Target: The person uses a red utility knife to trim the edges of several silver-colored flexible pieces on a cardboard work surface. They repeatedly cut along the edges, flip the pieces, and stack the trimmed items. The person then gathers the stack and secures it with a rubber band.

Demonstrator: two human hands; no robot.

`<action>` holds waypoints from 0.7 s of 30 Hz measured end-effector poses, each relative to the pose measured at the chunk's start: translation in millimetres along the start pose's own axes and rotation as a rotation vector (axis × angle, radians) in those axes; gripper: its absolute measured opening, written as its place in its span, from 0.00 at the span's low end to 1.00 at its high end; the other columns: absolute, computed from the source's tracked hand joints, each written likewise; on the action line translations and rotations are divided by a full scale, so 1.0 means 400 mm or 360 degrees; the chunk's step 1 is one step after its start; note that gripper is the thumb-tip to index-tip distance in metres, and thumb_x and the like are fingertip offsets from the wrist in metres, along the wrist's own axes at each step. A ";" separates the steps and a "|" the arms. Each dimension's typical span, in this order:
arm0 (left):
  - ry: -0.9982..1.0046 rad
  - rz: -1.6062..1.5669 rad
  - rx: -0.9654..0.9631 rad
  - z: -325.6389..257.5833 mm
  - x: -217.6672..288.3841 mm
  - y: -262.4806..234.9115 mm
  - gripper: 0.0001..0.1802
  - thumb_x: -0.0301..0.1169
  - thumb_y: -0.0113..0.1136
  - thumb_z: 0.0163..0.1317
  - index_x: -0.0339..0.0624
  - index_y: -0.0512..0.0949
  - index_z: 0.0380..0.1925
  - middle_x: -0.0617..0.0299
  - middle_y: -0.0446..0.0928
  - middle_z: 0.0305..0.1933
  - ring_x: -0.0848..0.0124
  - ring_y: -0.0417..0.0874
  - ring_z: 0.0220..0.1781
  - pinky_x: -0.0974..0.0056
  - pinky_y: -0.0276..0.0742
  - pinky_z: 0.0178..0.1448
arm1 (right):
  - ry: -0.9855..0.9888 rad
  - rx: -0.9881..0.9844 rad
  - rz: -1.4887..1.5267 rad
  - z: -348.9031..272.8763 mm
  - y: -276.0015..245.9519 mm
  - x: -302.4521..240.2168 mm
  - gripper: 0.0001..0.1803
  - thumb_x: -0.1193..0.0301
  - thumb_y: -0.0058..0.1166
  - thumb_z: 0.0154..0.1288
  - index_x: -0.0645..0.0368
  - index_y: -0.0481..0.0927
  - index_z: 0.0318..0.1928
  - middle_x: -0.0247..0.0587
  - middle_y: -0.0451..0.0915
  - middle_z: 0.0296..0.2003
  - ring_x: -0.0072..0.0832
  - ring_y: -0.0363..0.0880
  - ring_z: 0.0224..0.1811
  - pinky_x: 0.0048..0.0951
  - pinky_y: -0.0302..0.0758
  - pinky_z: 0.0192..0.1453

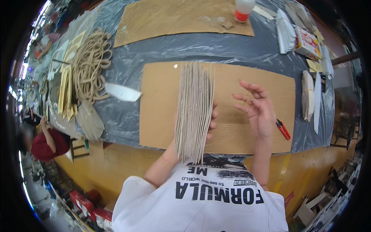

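My left hand (213, 120) is wrapped around a thick bundle of long, thin beige-grey strips (194, 108) from underneath. Only its fingertips show, along the bundle's right edge; the palm is hidden. The strips run lengthwise away from my body, over a brown cardboard sheet (162, 104), their near ends reaching my shirt. To the right, my right hand (259, 110) is raised above the cardboard with fingers spread and nothing visible in them. Close to its wrist lies a pair of small red-handled snips (283, 130) on the cardboard's right side.
Dark plastic sheeting (166, 50) covers the table. Coiled beige cord (91, 65) and a white flat piece (123, 92) lie left. Behind are another cardboard sheet (174, 19) and a cup (243, 11); a box (307, 42) stands right. A person in dark red (44, 145) is at far left.
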State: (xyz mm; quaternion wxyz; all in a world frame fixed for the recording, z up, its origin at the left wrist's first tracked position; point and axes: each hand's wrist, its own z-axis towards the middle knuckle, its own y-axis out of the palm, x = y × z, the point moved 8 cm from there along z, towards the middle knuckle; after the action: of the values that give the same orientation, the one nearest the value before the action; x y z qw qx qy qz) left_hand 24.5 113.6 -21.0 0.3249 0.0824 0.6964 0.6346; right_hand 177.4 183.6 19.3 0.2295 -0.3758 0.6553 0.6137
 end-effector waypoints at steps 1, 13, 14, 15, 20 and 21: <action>0.0032 -0.0081 0.0049 -0.002 0.002 -0.004 0.39 0.52 0.51 0.70 0.38 0.57 0.71 0.44 0.68 0.59 0.53 0.76 0.53 0.48 0.84 0.44 | -0.0038 0.0006 -0.0072 0.000 -0.003 0.000 0.12 0.79 0.40 0.75 0.63 0.69 0.56 0.55 0.77 0.59 0.39 0.86 0.47 0.35 0.87 0.46; -0.0137 -0.0108 -0.0132 0.005 -0.016 0.041 0.37 0.55 0.51 0.69 0.36 0.64 0.66 0.43 0.66 0.63 0.61 0.77 0.40 0.58 0.82 0.36 | -0.0414 0.0073 -0.0495 -0.015 -0.016 0.058 0.29 0.76 0.67 0.62 0.63 0.68 0.61 0.55 0.77 0.58 0.34 0.84 0.49 0.31 0.84 0.52; -0.0138 0.0112 -0.0152 0.006 -0.017 0.037 0.37 0.56 0.48 0.70 0.36 0.65 0.66 0.43 0.68 0.62 0.60 0.78 0.43 0.58 0.83 0.38 | -0.0353 -0.0051 -0.0323 -0.016 0.008 0.080 0.34 0.74 0.69 0.60 0.63 0.65 0.64 0.53 0.76 0.59 0.34 0.80 0.55 0.33 0.79 0.59; -0.0136 0.0323 -0.0226 0.009 -0.018 0.037 0.38 0.58 0.46 0.70 0.35 0.66 0.65 0.42 0.71 0.61 0.59 0.80 0.45 0.57 0.83 0.41 | -0.0263 -0.0149 -0.0180 -0.019 0.029 0.101 0.39 0.73 0.71 0.58 0.63 0.63 0.67 0.51 0.74 0.60 0.35 0.76 0.61 0.35 0.74 0.66; 0.0152 0.1688 0.0485 -0.015 0.065 -0.039 0.42 0.62 0.35 0.72 0.35 0.66 0.67 0.45 0.78 0.58 0.59 0.81 0.58 0.58 0.80 0.59 | 0.0162 -0.0242 0.0095 -0.046 0.038 0.159 0.52 0.69 0.78 0.51 0.61 0.58 0.71 0.45 0.69 0.64 0.32 0.71 0.65 0.32 0.65 0.73; 0.0047 0.1654 0.0370 -0.011 0.057 -0.027 0.41 0.61 0.35 0.73 0.35 0.65 0.68 0.46 0.77 0.61 0.60 0.80 0.59 0.58 0.78 0.61 | 0.0217 -0.0223 0.0110 -0.048 0.028 0.156 0.54 0.68 0.79 0.50 0.61 0.57 0.72 0.43 0.69 0.64 0.32 0.71 0.65 0.32 0.64 0.73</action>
State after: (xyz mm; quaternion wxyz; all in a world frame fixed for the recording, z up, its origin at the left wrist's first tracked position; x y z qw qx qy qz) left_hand 7.6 120.2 -39.2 -0.0535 0.4430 0.6340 0.6316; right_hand 133.4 151.2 -18.5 0.1364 -0.4089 0.6375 0.6386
